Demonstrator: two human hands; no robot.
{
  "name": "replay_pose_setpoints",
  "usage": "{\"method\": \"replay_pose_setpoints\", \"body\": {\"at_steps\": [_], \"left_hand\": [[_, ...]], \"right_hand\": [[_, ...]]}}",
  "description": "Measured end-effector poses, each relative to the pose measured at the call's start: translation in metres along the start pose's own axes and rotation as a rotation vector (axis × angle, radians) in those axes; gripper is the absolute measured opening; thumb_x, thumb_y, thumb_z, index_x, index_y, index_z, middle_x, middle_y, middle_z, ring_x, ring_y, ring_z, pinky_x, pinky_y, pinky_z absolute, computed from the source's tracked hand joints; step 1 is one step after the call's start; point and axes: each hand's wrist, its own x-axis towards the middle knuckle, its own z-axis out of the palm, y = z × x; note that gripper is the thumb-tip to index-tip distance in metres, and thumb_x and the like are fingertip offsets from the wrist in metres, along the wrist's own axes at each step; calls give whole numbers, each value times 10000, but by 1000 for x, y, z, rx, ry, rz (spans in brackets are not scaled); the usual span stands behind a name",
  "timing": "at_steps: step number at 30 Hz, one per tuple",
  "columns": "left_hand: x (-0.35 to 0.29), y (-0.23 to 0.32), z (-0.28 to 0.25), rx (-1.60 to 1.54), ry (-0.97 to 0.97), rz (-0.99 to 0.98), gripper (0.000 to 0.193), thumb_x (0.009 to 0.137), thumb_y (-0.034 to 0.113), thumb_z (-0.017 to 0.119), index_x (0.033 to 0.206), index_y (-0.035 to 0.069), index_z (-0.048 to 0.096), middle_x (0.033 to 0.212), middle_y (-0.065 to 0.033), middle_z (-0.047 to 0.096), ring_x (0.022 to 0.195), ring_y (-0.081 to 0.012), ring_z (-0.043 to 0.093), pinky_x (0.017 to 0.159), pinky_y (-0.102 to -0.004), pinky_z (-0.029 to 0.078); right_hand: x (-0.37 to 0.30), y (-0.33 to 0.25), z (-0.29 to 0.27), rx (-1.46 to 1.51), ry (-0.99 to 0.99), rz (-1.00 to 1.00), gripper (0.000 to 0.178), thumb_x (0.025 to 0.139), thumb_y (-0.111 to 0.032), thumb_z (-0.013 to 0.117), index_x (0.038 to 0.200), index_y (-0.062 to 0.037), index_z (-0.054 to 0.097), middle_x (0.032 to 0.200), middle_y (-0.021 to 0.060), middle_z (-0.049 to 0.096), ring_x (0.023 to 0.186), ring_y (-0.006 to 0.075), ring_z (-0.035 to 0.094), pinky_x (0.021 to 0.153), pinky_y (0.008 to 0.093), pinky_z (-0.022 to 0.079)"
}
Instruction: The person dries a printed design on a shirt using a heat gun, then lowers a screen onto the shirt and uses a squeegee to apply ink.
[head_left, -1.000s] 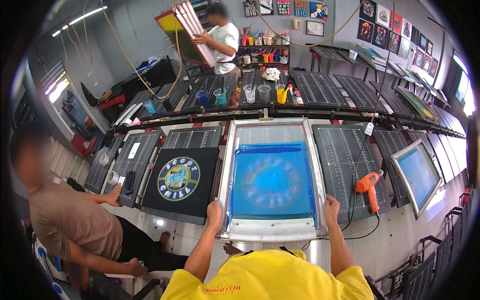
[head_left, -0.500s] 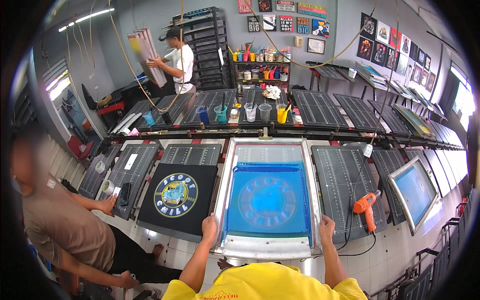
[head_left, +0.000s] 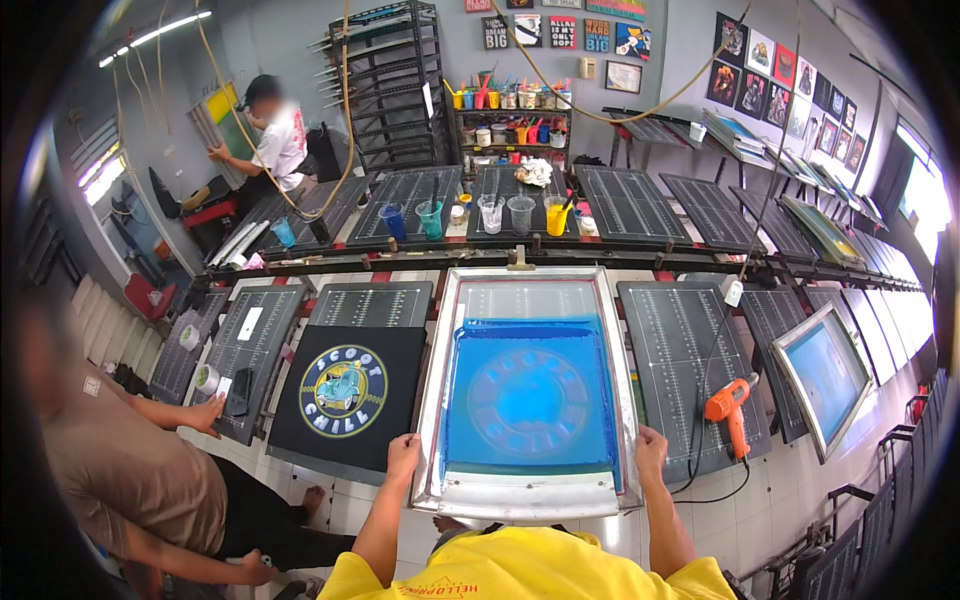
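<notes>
In front of me lies a silk-screen frame (head_left: 429, 400), silvery and rectangular, its blue mesh (head_left: 528, 400) showing a faint round design. A darker blue band of ink runs along the top and sides of the mesh. At the frame's lower left side, my left hand (head_left: 403, 456) is closed with its fingertips on the edge. My right hand (head_left: 651, 453) grips the opposite side at about the same height. Left of the frame, a black printed fabric (head_left: 345, 395) with a round scooter design covers the lower part of a board.
An orange heat gun (head_left: 732, 408) with a black cord rests on the right-hand board (head_left: 680, 350). Farther right leans another screen frame (head_left: 825, 380). Ink cups (head_left: 520, 218) line the far row. A co-worker (head_left: 150, 470) stands at left; another person (head_left: 275, 140) handles panels behind.
The view has shifted slightly. The person at the back has turned and moved left with the panels, now held lower. My hands stay at the frame's sides; the frame looks unmoved on its board.
</notes>
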Motion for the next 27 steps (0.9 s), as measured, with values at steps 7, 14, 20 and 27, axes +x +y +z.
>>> {"method": "replay_pose_setpoints", "body": {"at_steps": [7, 14, 20, 27], "left_hand": [[3, 5, -11, 175, -16, 160, 237, 943, 156, 605, 984, -50, 714, 712, -60, 656, 691, -114, 569, 656, -320, 468], [1, 7, -7, 241, 26, 220, 297, 924, 158, 646, 1155, -22, 695, 914, -160, 756, 853, -141, 698, 760, -289, 514], [-1, 5, -3, 320, 77, 251, 302, 926, 187, 661, 1144, -18, 701, 955, -197, 744, 860, -239, 725, 778, -330, 530], [-28, 10, -13, 394, 96, 263, 291, 957, 221, 611, 1136, 14, 707, 926, -217, 725, 854, -307, 721, 766, -362, 529]], "right_hand": [[7, 6, 6, -27, -2, -69, 319, 843, 4, 564, 1123, 61, 705, 970, 176, 745, 889, 209, 697, 815, 312, 519], [1, 11, 12, -91, 19, -43, 302, 870, -6, 560, 1125, 52, 711, 993, 175, 749, 908, 214, 700, 826, 308, 524], [-3, 9, 16, -136, 52, -42, 281, 902, -53, 570, 1124, 58, 703, 979, 196, 740, 900, 240, 700, 826, 332, 524], [-6, -3, 4, -24, -109, -15, 302, 940, -84, 562, 1186, 54, 668, 965, 176, 728, 876, 222, 686, 820, 337, 521]]}}
